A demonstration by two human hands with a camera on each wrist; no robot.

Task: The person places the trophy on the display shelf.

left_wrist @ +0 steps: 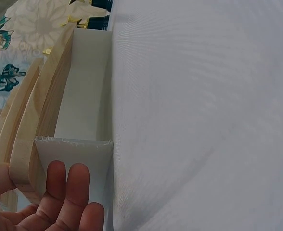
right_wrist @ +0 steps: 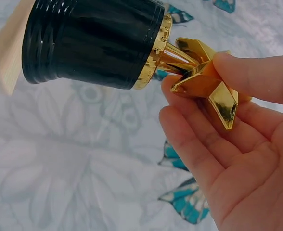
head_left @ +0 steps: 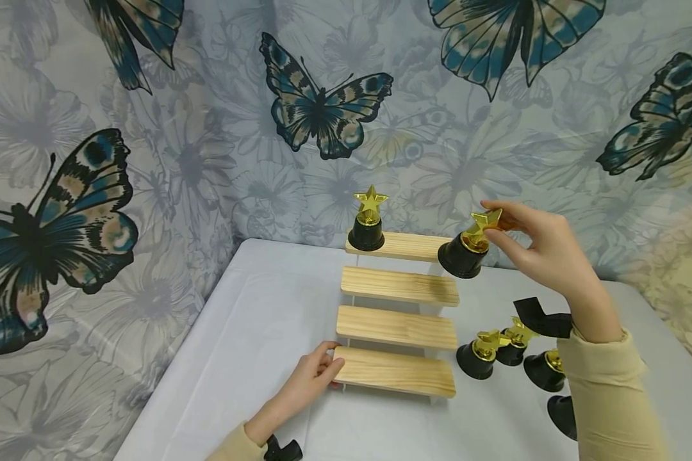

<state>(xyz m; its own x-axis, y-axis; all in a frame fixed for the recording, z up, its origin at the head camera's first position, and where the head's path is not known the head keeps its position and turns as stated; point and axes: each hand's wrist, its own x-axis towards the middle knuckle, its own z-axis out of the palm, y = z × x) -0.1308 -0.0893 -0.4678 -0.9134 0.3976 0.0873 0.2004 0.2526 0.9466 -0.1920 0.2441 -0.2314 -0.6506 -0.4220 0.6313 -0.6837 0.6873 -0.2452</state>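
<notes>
My right hand [head_left: 539,246] pinches a gold star trophy [head_left: 473,240] by its star, thumb on one side and fingers on the other. Its black base [right_wrist: 91,41] tilts, close by the right end of the top step of a tiered wooden display stand [head_left: 400,285]. On that step's left end another star trophy [head_left: 368,221] stands upright. My left hand [head_left: 308,378] grips the left end of the lowest step [head_left: 392,371]. In the left wrist view, curled fingers [left_wrist: 76,187] reach below the board, against the white support panel [left_wrist: 74,154].
Several more star trophies [head_left: 477,355] stand or lie to the right of the stand, some partly hidden by my right sleeve [head_left: 605,397]. A white cloth [head_left: 277,301] covers the table. Butterfly-patterned fabric [head_left: 207,192] hangs behind and at the sides.
</notes>
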